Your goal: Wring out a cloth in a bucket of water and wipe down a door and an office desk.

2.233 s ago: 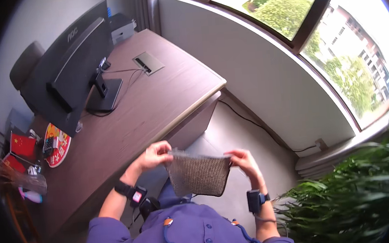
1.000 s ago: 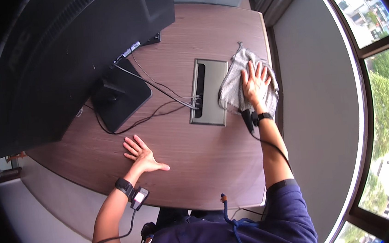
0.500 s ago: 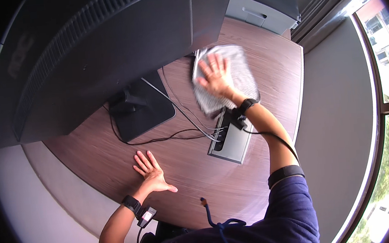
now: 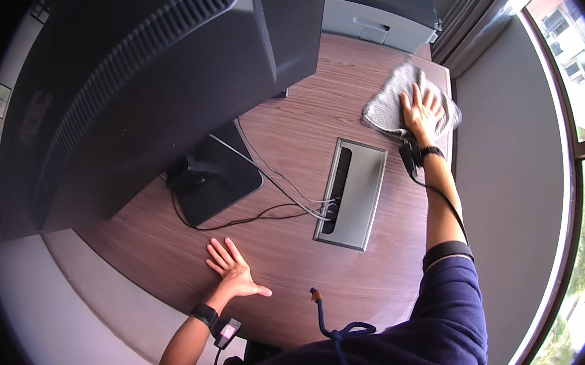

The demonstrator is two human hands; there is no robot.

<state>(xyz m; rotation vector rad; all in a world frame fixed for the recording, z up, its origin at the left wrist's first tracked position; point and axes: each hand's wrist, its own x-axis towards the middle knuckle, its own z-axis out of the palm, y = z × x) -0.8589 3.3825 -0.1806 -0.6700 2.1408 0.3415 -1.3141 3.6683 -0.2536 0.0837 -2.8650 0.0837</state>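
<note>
The right hand (image 4: 423,114) lies flat, fingers spread, on the grey cloth (image 4: 387,109) at the far right edge of the desk (image 4: 300,269), pinching nothing; the left hand (image 4: 236,279) rests flat and empty nearer the body, left of the cable box (image 4: 365,197). Smooth strokes with even palm pressure should work best, tucking in the corner that seems to overhang

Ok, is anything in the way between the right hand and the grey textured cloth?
Nothing visible: the right hand lies spread directly on the grey textured cloth, near the right edge of the brown wood-grain desk. The silver rectangular cable panel lies left of the hand, not between the two.
</note>
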